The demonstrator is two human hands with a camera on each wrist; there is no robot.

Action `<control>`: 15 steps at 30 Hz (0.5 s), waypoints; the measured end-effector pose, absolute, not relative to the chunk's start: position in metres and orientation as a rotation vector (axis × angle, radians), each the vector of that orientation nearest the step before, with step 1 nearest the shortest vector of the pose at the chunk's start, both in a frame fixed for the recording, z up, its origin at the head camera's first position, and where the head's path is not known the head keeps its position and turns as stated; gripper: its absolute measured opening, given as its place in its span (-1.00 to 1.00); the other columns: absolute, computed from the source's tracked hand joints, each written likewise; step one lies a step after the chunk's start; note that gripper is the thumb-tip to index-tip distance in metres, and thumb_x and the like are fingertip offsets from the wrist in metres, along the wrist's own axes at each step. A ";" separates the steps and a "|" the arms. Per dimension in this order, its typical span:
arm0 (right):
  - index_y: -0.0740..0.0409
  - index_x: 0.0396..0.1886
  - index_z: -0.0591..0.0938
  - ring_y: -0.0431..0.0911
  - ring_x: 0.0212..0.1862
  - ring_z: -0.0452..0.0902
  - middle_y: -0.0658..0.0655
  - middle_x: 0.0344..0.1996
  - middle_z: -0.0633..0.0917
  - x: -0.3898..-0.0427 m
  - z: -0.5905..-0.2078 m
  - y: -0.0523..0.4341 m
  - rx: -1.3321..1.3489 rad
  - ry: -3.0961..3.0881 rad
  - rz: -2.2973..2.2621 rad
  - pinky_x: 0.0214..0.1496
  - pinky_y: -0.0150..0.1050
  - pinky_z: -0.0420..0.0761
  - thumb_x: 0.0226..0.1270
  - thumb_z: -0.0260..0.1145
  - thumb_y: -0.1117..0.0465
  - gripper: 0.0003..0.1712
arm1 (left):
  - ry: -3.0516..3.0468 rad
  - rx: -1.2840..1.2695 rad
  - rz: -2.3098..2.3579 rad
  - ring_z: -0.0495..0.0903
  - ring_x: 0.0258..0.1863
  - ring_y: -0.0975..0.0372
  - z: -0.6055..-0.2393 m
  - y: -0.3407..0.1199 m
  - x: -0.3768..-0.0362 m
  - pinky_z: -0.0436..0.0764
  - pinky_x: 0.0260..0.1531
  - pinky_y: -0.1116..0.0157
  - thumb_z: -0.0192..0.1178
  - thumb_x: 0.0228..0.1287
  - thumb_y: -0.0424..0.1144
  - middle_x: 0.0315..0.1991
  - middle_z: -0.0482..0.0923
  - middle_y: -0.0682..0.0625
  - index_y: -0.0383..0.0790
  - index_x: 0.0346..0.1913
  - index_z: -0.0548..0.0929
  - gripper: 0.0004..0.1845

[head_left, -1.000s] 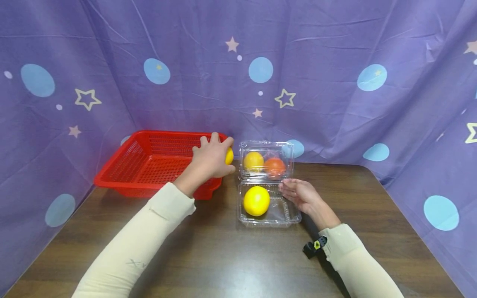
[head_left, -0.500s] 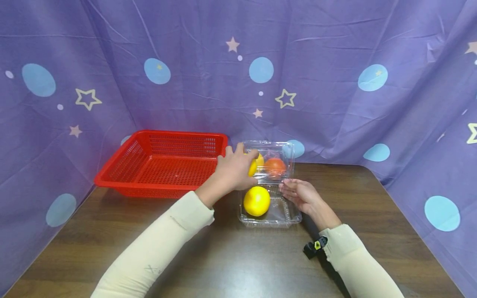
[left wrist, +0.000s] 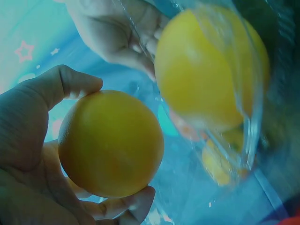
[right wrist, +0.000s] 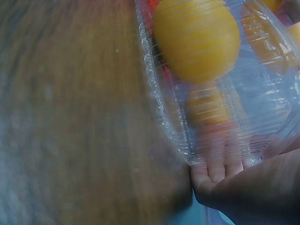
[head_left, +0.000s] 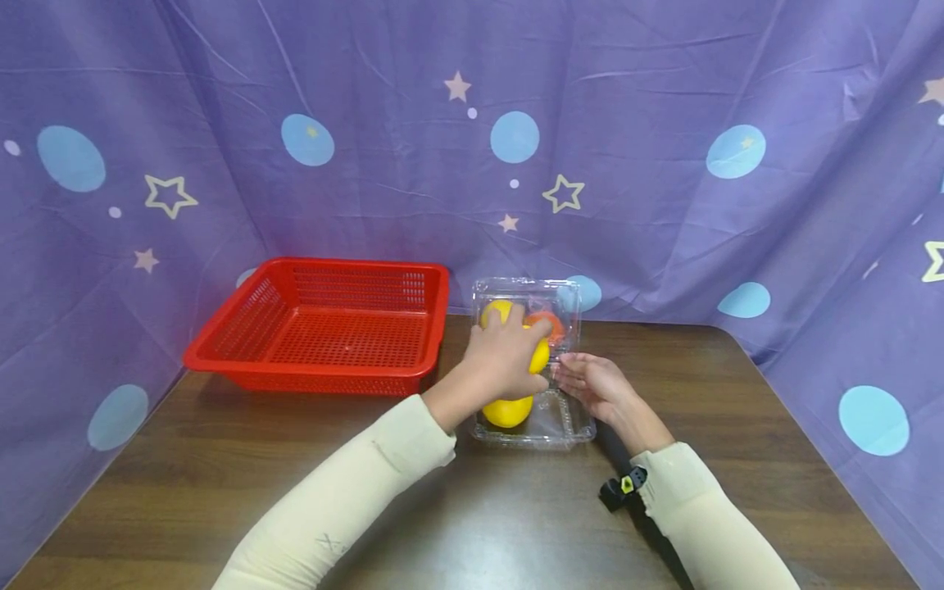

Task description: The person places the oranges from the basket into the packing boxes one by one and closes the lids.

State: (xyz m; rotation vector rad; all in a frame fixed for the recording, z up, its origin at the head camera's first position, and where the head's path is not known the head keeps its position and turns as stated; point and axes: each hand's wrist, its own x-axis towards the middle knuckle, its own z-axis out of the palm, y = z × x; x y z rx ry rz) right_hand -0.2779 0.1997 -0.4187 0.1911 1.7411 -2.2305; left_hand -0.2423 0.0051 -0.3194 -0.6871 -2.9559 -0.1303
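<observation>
My left hand (head_left: 507, 360) grips a yellow round fruit (head_left: 540, 355) just above the open clear plastic clamshell box (head_left: 571, 426). In the left wrist view the same fruit (left wrist: 111, 143) sits between thumb and fingers. A second yellow fruit (head_left: 507, 412) lies in the box's tray, partly hidden by my left hand. Through the upright lid (head_left: 566, 297) I see another yellow fruit (head_left: 496, 310) and an orange-red one (head_left: 551, 321). My right hand (head_left: 590, 383) rests with relaxed fingers (right wrist: 220, 171) against the box's right wall.
An empty red mesh basket (head_left: 324, 328) stands left of the box on the brown wooden table (head_left: 442, 508). Purple cloth with stars and dots (head_left: 664, 164) hangs close behind and at both sides. A small black strap piece (head_left: 618, 492) lies by my right wrist.
My left hand has carried the yellow fruit rightward from the basket's edge to above the clear box. The right hand has stayed at the box.
</observation>
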 end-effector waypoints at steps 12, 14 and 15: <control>0.15 -0.24 0.56 -0.30 -0.59 0.27 -0.05 -0.52 0.58 -0.275 -0.419 0.201 0.151 1.682 -2.315 -0.33 -0.43 0.45 0.56 -0.08 0.44 -0.71 | -2.895 -0.832 -0.138 0.45 0.01 0.00 -0.332 0.032 -0.225 0.60 -0.22 0.11 0.42 0.03 0.21 0.14 0.41 -0.06 0.19 0.33 0.44 -0.24; 0.10 -0.30 0.61 -0.29 -0.55 0.37 -0.04 -0.50 0.60 -0.274 -0.419 0.201 0.158 1.681 -2.329 -0.36 -0.45 0.50 0.57 -0.06 0.41 -0.66 | -2.890 -0.851 -0.152 0.44 -0.03 0.02 -0.336 0.034 -0.223 0.58 -0.27 0.14 0.43 0.03 0.19 0.10 0.41 -0.05 0.19 0.32 0.45 -0.25; 0.09 -0.32 0.64 -0.28 -0.52 0.43 -0.04 -0.48 0.61 -0.274 -0.418 0.201 0.157 1.682 -2.334 -0.36 -0.45 0.53 0.56 -0.05 0.40 -0.65 | -2.890 -0.859 -0.164 0.44 -0.03 0.02 -0.338 0.035 -0.222 0.58 -0.27 0.14 0.43 0.03 0.19 0.10 0.41 -0.04 0.19 0.33 0.45 -0.24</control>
